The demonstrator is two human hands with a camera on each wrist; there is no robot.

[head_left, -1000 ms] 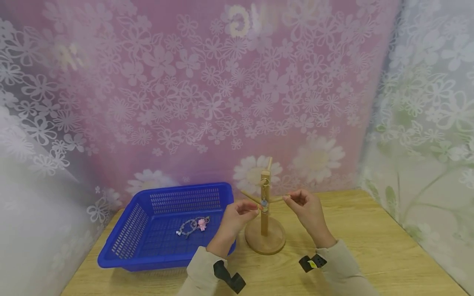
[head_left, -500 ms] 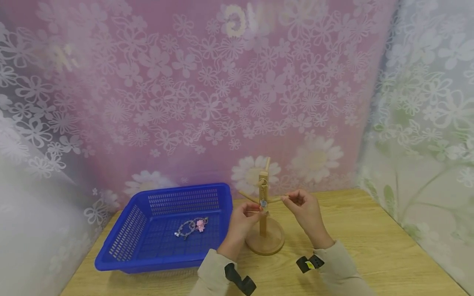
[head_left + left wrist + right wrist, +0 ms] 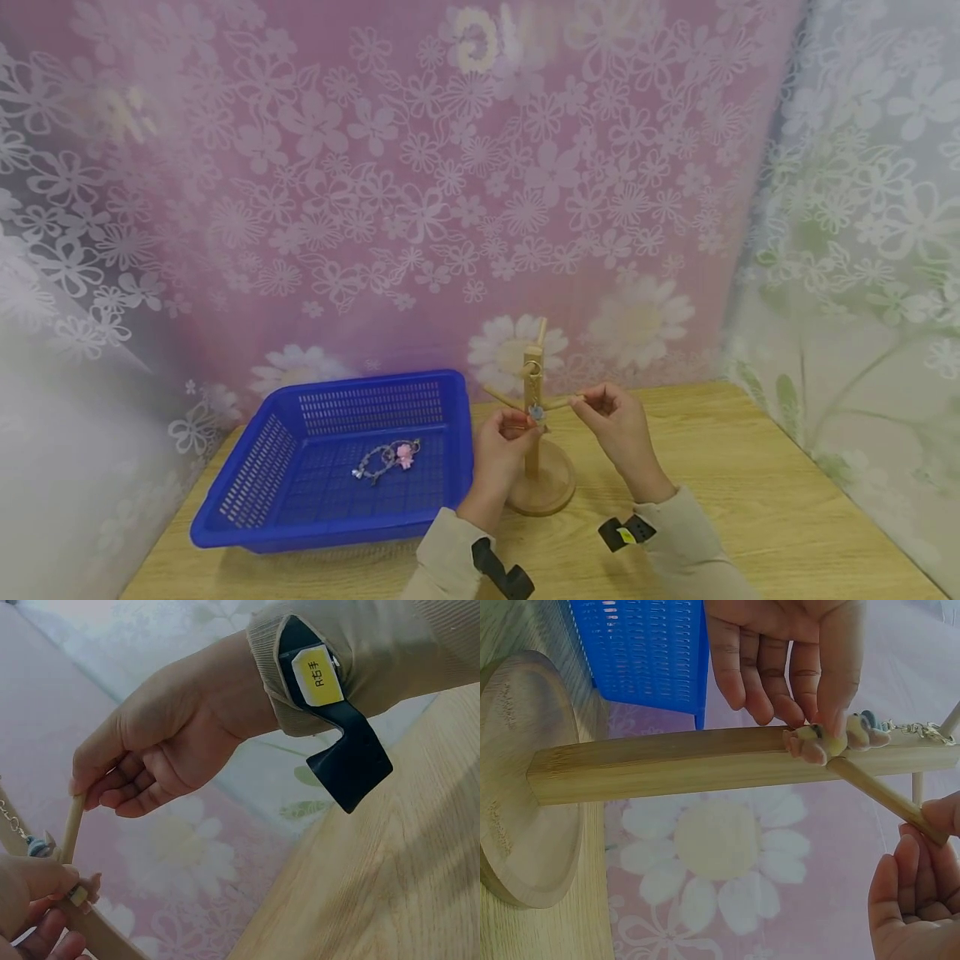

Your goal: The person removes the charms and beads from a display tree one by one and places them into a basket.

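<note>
A wooden peg stand (image 3: 533,454) rises from a round base (image 3: 521,780) on the table. My left hand (image 3: 522,427) pinches a small beaded chain (image 3: 838,739) against the upright post (image 3: 682,761), with a short metal chain trailing toward the top. My right hand (image 3: 582,403) pinches the tip of the side peg (image 3: 881,795) that slants out of the post; in the left wrist view the right hand (image 3: 150,754) has its fingers curled round that peg (image 3: 72,823). A second bracelet with a pink charm (image 3: 390,457) lies in the blue basket (image 3: 247,492).
The blue slotted basket stands left of the stand, close to my left forearm. Flowered curtain (image 3: 420,200) closes off the back and both sides. Bare wooden tabletop (image 3: 765,483) extends to the right of the stand.
My left hand and forearm have shifted right, closer to the post, still pinching the beaded chain. The right hand has stayed on the peg tip.
</note>
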